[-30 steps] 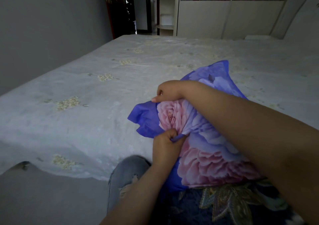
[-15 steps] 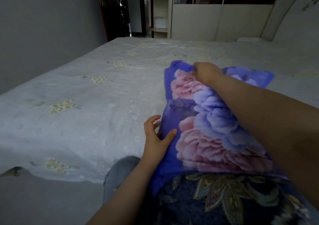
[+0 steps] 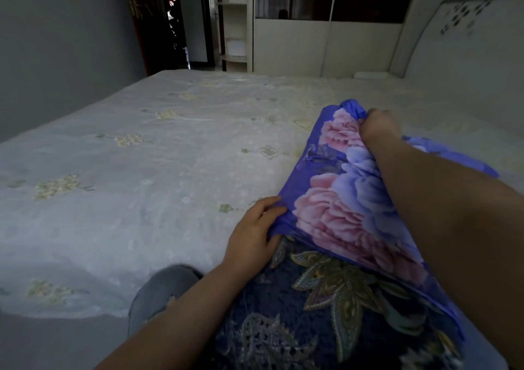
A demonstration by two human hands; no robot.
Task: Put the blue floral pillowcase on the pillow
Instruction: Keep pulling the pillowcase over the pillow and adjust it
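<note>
At 6 o'clock, close up, a dark leafy pillow pokes out of the blue floral pillowcase. The left hand holds the pillowcase's near edge, fingers curled and pinching the cloth. Farther off at 1 o'clock, the right hand squeezes the far top corner in a fist. Both lie on the white bed.

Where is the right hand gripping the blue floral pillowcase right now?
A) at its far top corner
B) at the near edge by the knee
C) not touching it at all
A: the right hand is closed on the bunched far top corner of the blue floral pillowcase, while the left hand holds its near left edge.
</note>
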